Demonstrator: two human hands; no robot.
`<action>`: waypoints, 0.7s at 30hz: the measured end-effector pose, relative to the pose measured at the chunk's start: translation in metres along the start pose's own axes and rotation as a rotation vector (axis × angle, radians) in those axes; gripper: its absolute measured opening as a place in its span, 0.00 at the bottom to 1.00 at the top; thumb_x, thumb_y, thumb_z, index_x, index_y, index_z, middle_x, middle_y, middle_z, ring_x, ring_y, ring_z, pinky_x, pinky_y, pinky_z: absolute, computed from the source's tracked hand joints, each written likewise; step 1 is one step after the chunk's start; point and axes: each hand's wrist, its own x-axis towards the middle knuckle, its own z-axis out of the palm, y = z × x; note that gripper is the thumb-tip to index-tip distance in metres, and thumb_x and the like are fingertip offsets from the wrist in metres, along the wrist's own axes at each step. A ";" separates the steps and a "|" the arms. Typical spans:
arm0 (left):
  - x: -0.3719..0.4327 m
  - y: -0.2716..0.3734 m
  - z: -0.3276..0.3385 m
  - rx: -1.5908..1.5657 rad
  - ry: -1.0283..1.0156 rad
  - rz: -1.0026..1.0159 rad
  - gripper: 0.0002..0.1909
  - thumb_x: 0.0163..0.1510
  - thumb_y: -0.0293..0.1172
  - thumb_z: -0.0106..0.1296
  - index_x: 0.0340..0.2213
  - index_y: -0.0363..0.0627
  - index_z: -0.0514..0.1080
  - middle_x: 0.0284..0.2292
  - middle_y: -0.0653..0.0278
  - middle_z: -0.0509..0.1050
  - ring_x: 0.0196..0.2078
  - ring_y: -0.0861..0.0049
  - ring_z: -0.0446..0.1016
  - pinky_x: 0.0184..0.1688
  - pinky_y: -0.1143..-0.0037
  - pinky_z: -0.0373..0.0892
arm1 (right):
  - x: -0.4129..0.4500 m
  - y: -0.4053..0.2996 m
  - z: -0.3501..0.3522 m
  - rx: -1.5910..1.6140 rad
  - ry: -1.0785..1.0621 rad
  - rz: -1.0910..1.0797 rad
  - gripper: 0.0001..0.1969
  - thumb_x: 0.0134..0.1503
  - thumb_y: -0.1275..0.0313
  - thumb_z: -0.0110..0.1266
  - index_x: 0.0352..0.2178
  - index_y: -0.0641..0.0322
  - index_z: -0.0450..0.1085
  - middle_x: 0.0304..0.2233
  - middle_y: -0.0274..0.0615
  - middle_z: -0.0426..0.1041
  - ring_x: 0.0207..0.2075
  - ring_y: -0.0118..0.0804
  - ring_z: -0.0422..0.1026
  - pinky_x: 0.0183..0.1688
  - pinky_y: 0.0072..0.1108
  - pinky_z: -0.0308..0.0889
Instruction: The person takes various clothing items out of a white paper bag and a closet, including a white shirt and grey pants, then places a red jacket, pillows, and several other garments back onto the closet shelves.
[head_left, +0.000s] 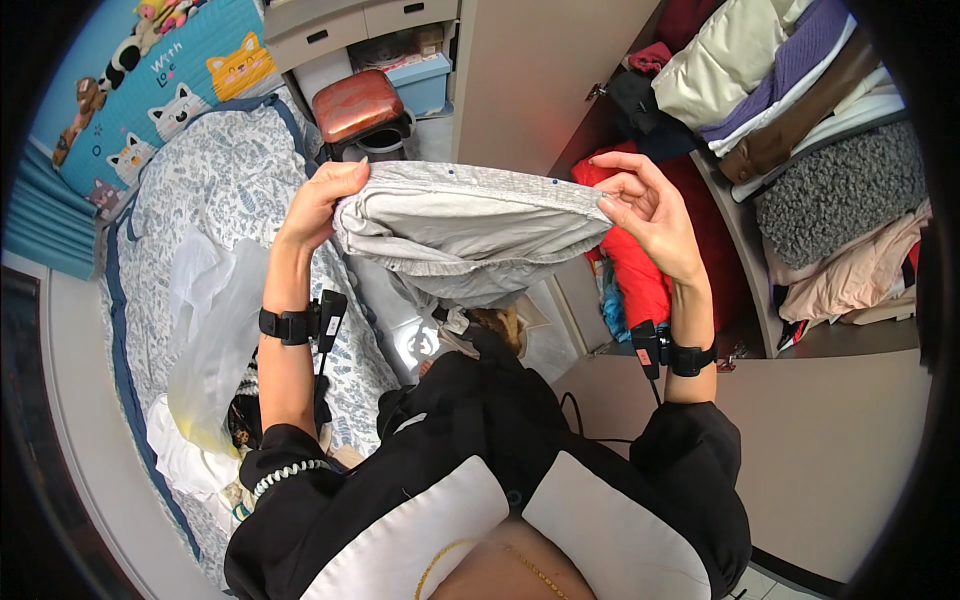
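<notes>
A light grey cloth garment (480, 217) is stretched between my two hands in front of me, its wide opening facing up. Small dark blue dots sit along its far edge, and the rest of the cloth hangs down out of clear sight. My left hand (324, 196) grips one end of the opening, thumb on top. At the other end, my right hand (646, 210) pinches the edge between thumb and finger, with the other fingers raised. Both wrists wear black straps with small black devices.
On the left, a bed (210, 150) holds a plastic bag (217, 337) and clothes. An orange-red case (358, 106) stands ahead near a blue box (420, 82). To the right, an open wardrobe (757, 262) contains folded clothes and a red garment (637, 262); its doors stick out.
</notes>
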 end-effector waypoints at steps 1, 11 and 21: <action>-0.001 0.001 0.002 0.013 -0.015 -0.005 0.17 0.53 0.36 0.43 0.32 0.31 0.70 0.29 0.62 0.73 0.29 0.84 0.69 0.34 0.83 0.65 | 0.001 0.000 0.001 0.008 0.005 0.012 0.17 0.49 0.81 0.48 0.42 0.66 0.58 0.27 0.33 0.68 0.29 0.17 0.64 0.32 0.10 0.59; 0.013 0.000 0.021 0.196 -0.049 -0.070 0.15 0.51 0.36 0.46 0.30 0.33 0.72 0.30 0.66 0.72 0.32 0.87 0.67 0.37 0.83 0.62 | 0.019 0.006 0.005 0.021 -0.022 -0.024 0.16 0.48 0.80 0.50 0.41 0.67 0.60 0.28 0.33 0.69 0.31 0.18 0.65 0.35 0.10 0.60; 0.036 -0.014 0.068 0.509 -0.192 0.078 0.29 0.38 0.26 0.59 0.43 0.40 0.62 0.39 0.65 0.66 0.35 0.84 0.65 0.41 0.82 0.62 | 0.040 0.005 0.028 0.147 -0.189 -0.019 0.16 0.48 0.79 0.50 0.41 0.66 0.61 0.28 0.36 0.70 0.30 0.19 0.66 0.33 0.10 0.62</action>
